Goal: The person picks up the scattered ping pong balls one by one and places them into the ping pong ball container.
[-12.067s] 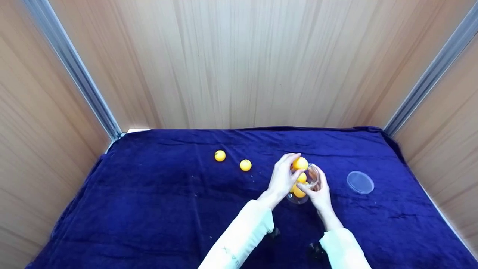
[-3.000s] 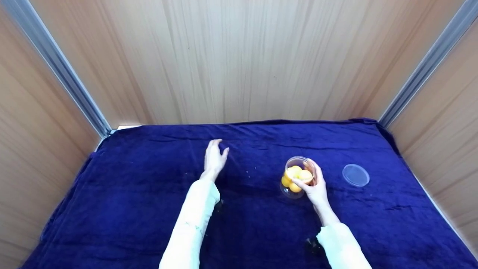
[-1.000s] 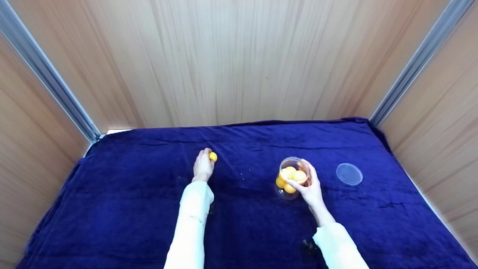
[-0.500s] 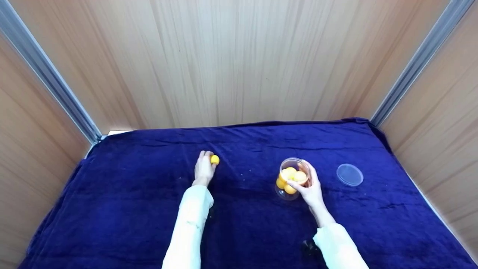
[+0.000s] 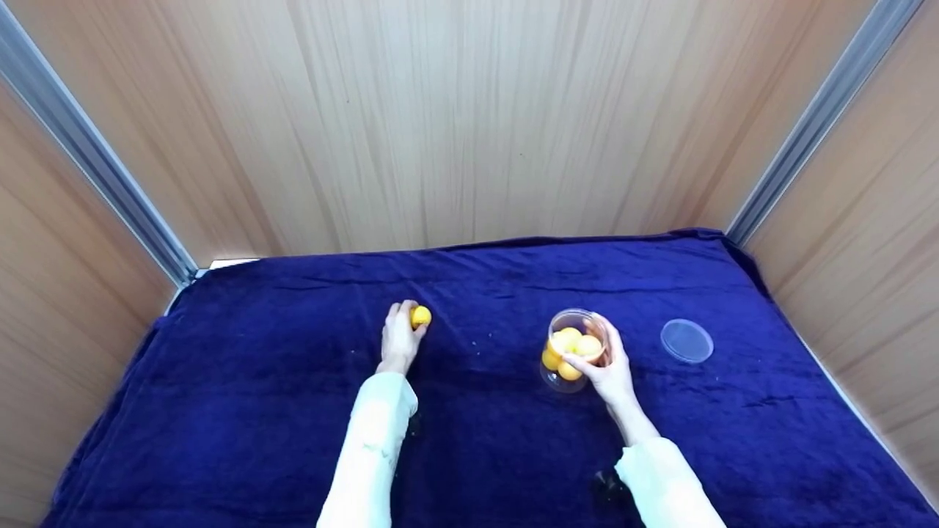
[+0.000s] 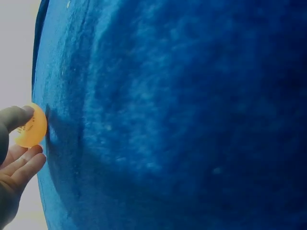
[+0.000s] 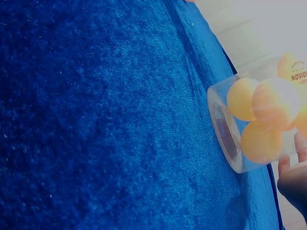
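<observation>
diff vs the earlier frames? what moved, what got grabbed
The left hand left the jar, reached out left across the blue cloth and picked up the last loose yellow ball; both loose balls are gone from the cloth. Unchanged: the right hand grips the jar, and the lid lies to its right.

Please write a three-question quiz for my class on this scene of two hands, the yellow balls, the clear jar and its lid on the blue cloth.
1. True or false: the lid sits on the clear jar.
2. Which hand grips the single yellow ball? A) left hand B) right hand
3. Fill in: the lid lies on the blue cloth, to the ____ of the jar in the head view.

Key
1. False: the jar is open and the lid lies apart from it.
2. A: the right hand holds the jar, which has several balls inside.
3. right
</observation>
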